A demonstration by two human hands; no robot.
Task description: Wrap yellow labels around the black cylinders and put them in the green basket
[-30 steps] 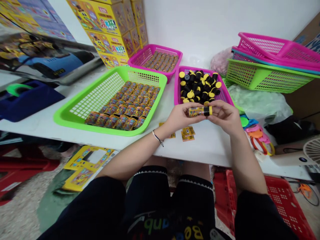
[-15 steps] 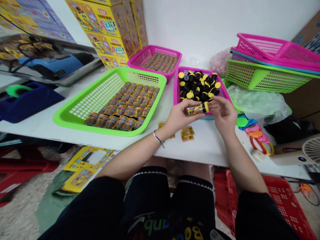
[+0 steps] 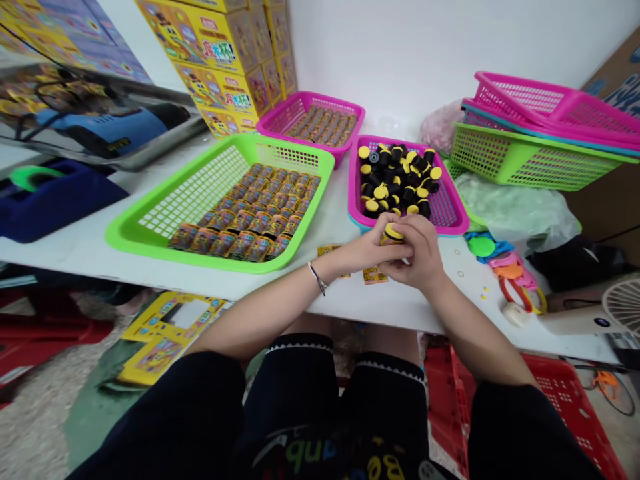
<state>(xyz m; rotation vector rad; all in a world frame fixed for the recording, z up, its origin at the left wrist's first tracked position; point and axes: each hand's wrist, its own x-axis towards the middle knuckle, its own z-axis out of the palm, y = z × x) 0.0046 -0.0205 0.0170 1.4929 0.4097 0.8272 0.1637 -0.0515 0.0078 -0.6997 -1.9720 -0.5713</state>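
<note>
Both hands meet over the table's front part, around a small yellow-capped cup (image 3: 393, 235) with a printed wrapper. My left hand (image 3: 373, 248) is closed on its left side. My right hand (image 3: 419, 252) wraps it from the right, so most of the cup is hidden by fingers. Just beyond them stands a pink basket (image 3: 457, 217) holding loose black cups with yellow lids (image 3: 395, 177). Below the hands lie small yellow printed cards (image 3: 374, 275), partly covered by my left hand and wrist.
A green basket (image 3: 145, 250) with rows of wrapped cups is at left; another pink basket (image 3: 270, 123) sits behind it. Yellow boxes (image 3: 215, 80) are stacked at the wall. At right are stacked baskets (image 3: 525, 157), a plastic bag (image 3: 520, 203), tape rolls (image 3: 515, 293) and a fan (image 3: 625, 303).
The cup went from lying sideways in my left hand to standing more upright, cap up. My right hand has moved left and closed around it.
</note>
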